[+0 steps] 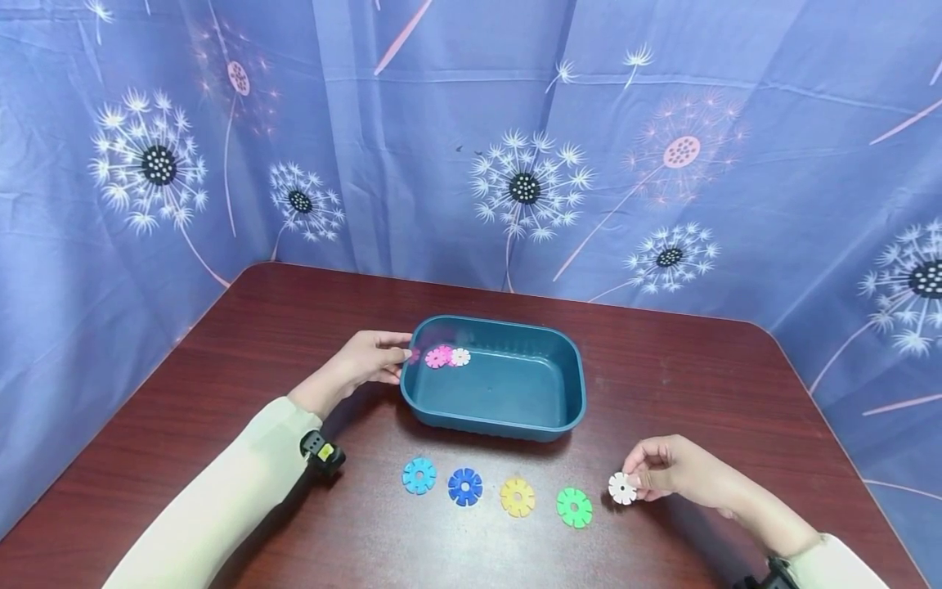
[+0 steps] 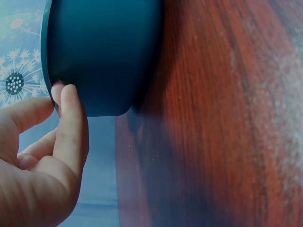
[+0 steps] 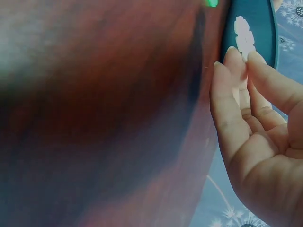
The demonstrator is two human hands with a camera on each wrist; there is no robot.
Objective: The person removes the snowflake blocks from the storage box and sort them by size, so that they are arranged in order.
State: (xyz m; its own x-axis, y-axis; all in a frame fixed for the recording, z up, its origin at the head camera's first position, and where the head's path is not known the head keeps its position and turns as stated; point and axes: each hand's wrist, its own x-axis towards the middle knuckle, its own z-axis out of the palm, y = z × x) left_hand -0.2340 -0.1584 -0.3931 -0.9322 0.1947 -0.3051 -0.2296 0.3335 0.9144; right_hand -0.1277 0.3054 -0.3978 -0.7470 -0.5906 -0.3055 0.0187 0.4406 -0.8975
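At the left end of the dark teal plastic basin [image 1: 493,421], my left hand [image 1: 371,357] grips the rim; in the left wrist view its fingertips sit against the basin wall [image 2: 104,56]. Above the table to the right, my right hand [image 1: 666,470] pinches a white notched flower disc [image 1: 621,488] between thumb and fingers. The same disc [image 3: 244,34] shows tilted in the right wrist view. Inside the basin, pink notched discs [image 1: 438,357] lie overlapping beside a white one [image 1: 460,357] near the left wall.
In front of the basin a row of notched discs lies on the table: light blue [image 1: 419,476], dark blue [image 1: 465,487], yellow [image 1: 518,497] and green [image 1: 574,508]. A blue dandelion-print curtain [image 1: 441,164] hangs behind the dark red wooden table [image 1: 294,303].
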